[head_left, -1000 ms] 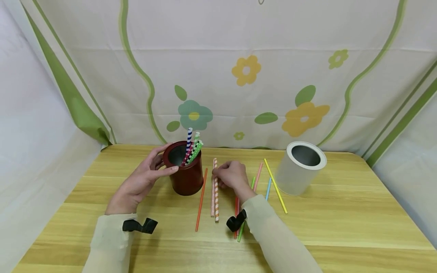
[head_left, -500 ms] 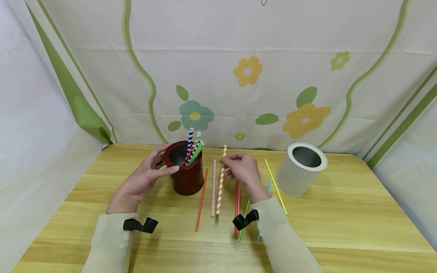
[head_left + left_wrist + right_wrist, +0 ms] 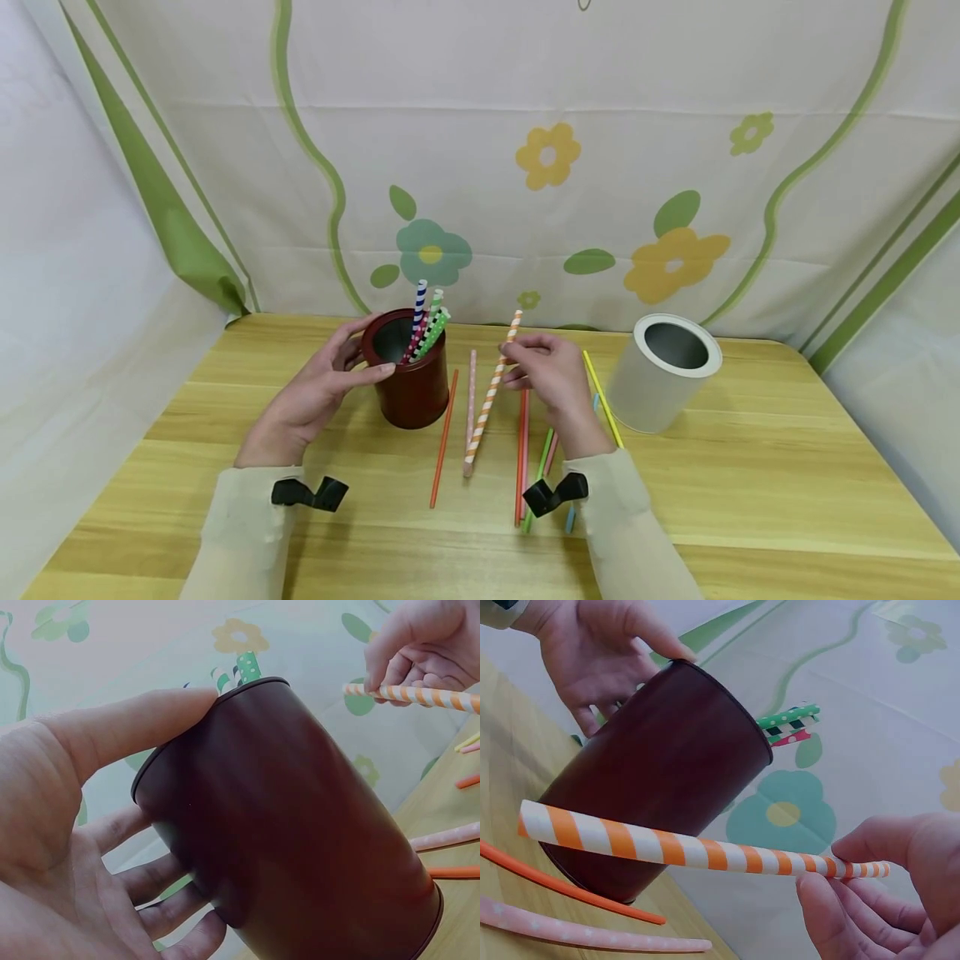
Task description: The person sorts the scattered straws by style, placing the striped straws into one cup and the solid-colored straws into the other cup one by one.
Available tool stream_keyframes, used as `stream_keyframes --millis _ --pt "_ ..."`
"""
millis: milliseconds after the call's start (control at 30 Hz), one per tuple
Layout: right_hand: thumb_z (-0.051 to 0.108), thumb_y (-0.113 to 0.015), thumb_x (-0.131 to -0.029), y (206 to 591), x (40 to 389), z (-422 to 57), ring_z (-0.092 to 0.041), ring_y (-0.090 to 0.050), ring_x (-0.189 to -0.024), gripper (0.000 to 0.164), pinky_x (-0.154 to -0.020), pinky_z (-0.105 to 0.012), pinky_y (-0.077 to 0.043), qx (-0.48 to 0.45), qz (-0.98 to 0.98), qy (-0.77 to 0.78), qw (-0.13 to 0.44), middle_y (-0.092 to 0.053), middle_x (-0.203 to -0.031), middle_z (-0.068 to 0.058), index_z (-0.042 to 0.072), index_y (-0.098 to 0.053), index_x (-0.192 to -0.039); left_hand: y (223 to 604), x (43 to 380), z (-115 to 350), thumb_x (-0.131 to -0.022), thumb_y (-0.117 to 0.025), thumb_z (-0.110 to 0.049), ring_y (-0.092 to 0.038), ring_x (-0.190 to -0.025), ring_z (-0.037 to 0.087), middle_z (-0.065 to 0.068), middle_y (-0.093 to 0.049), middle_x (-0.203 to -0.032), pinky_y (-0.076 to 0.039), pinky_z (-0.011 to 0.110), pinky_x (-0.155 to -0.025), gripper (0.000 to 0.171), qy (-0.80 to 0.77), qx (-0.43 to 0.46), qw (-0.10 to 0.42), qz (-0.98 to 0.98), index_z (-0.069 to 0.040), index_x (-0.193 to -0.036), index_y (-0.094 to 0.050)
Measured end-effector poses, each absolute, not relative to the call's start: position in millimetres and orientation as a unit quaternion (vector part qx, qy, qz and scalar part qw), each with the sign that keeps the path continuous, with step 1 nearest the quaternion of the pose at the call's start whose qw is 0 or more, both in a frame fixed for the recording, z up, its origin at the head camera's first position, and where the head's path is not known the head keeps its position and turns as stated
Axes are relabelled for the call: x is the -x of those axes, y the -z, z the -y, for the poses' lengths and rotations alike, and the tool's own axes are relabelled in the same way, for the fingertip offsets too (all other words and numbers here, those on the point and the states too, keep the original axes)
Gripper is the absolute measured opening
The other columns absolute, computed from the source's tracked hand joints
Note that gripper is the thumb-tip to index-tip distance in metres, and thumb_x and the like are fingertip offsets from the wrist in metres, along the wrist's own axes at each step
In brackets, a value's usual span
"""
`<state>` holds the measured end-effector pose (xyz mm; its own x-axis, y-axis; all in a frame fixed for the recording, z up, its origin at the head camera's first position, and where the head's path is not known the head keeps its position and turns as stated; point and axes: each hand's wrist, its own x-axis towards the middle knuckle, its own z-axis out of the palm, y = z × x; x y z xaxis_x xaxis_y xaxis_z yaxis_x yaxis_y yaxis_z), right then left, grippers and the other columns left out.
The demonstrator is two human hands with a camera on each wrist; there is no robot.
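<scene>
My left hand grips a dark red canister at its left side, thumb on the rim and fingers around the wall. Several patterned paper straws, blue-striped, green-dotted and pink-dotted among them, poke out of its mouth. Thumb and fingers of my right hand pinch an orange-and-white striped paper straw near its far end. That straw slants above the table, and its lower end overlaps a pale pink straw with white stars. An orange straw lies between the canister and the pink one.
A white canister stands at the right. Red, pink, green and blue straws lie under and beside the right forearm, with a yellow straw by the white canister. A flowered curtain hangs behind the table.
My right hand has lifted the orange-striped straw off the table beside the pink one and moved right, tilting the straw's top rightward. The left hand stays on the dark red canister.
</scene>
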<state>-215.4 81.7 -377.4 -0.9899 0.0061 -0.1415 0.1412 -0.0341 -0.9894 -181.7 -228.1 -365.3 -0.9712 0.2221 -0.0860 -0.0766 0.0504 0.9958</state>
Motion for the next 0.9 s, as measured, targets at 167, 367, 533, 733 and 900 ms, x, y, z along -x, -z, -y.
stream_keyframes --millis 167,367,533,733,900 --pt "0.011 -0.077 -0.096 376 216 -86 -0.014 -0.073 -0.063 0.026 -0.063 -0.026 -0.064 -0.058 -0.692 0.718 0.043 -0.078 -0.088 -0.004 -0.002 -0.07 -0.117 366 182 228 -0.102 -0.072 -0.013 -0.034 -0.151 0.028 0.009 -0.038 -0.17 -0.029 0.043 -0.118 0.074 -0.687 -0.052 0.108 -0.716 -0.026 -0.165 -0.035" --pt "0.009 -0.077 -0.096 373 214 -89 -0.013 -0.073 -0.063 0.025 -0.064 -0.027 -0.064 -0.058 -0.681 0.73 0.037 -0.079 -0.088 -0.002 -0.003 -0.069 -0.117 366 182 228 -0.102 -0.072 -0.013 -0.034 -0.152 0.029 0.01 -0.037 -0.17 -0.028 0.046 -0.12 0.073 -0.688 -0.052 0.108 -0.716 -0.026 -0.164 -0.036" --pt "0.009 -0.076 -0.097 369 212 -91 -0.013 -0.073 -0.064 0.024 -0.066 -0.027 -0.064 -0.053 -0.671 0.739 0.021 -0.079 -0.09 -0.001 -0.002 -0.066 -0.116 365 181 228 -0.102 -0.072 -0.013 -0.034 -0.152 0.029 0.01 -0.037 -0.17 -0.027 0.046 -0.12 0.073 -0.689 -0.05 0.109 -0.715 -0.026 -0.165 -0.035" --pt "0.008 -0.075 -0.098 366 211 -92 -0.013 -0.074 -0.066 0.023 -0.071 -0.027 -0.065 -0.051 -0.649 0.759 -0.001 -0.076 -0.086 0.002 -0.001 -0.063 -0.115 366 181 227 -0.102 -0.072 -0.013 -0.034 -0.151 0.028 0.01 -0.037 -0.17 -0.028 0.044 -0.119 0.074 -0.688 -0.05 0.109 -0.716 -0.026 -0.165 -0.035" --pt "0.007 -0.074 -0.099 364 211 -92 -0.013 -0.075 -0.067 0.02 -0.072 -0.028 -0.066 -0.035 -0.63 0.776 -0.009 -0.077 -0.088 0.003 0.0 -0.062 -0.114 366 182 228 -0.102 -0.072 -0.013 -0.033 -0.152 0.028 0.01 -0.037 -0.17 -0.027 0.045 -0.12 0.073 -0.689 -0.051 0.107 -0.715 -0.026 -0.165 -0.036"
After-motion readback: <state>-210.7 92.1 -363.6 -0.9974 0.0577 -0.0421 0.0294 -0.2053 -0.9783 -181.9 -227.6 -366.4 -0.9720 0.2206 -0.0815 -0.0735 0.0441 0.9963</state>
